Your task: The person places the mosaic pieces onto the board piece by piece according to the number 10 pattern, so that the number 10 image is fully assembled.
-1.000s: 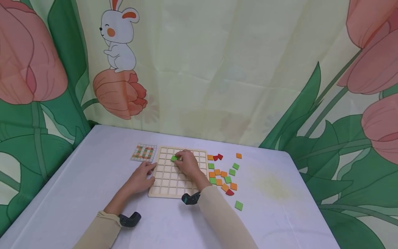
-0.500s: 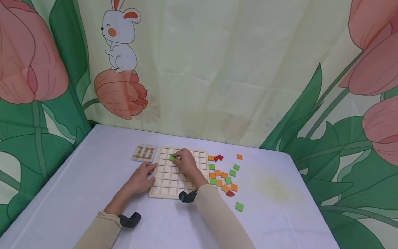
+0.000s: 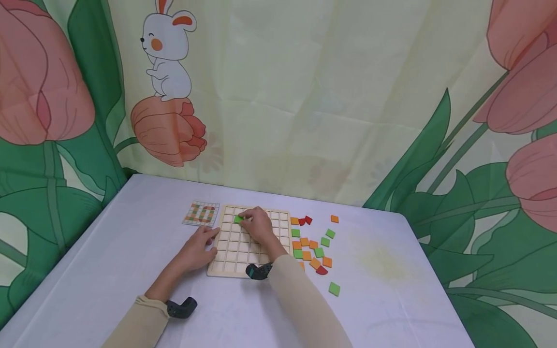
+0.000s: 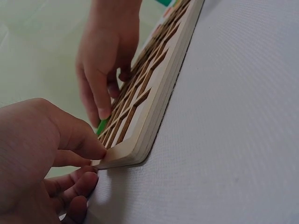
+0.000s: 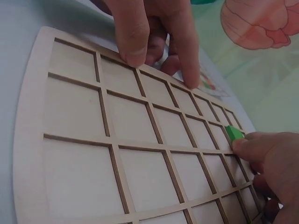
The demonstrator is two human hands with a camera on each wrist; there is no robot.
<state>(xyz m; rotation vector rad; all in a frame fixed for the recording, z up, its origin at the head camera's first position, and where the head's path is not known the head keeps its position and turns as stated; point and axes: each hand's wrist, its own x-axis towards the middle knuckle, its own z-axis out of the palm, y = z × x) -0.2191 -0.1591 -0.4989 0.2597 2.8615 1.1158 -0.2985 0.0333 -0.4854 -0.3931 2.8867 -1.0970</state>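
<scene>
A wooden grid board [image 3: 230,256] lies on the table, its square cells set off by raised strips. My left hand [image 3: 197,249] holds its left edge. In the left wrist view, that hand's thumb and forefinger [image 4: 77,140] rest on the rim near a corner, the other fingers curled beside it. Over the board's far left part, my right hand [image 3: 258,226] pinches a green square tile [image 3: 238,219] between thumb and fingers. The right wrist view has the green tile [image 5: 233,133] tilted at a cell; whether it sits inside is unclear.
A printed pattern card [image 3: 201,212] lies left of the board. Scattered to the right are several orange tiles [image 3: 327,262], green tiles [image 3: 334,289] and red pieces [image 3: 322,270]. A floral curtain [image 3: 330,96] hangs behind the table's far edge.
My right hand has moved slightly left and away from me with the green tile, across the board's upper cells. My left hand stays at the board's edge.
</scene>
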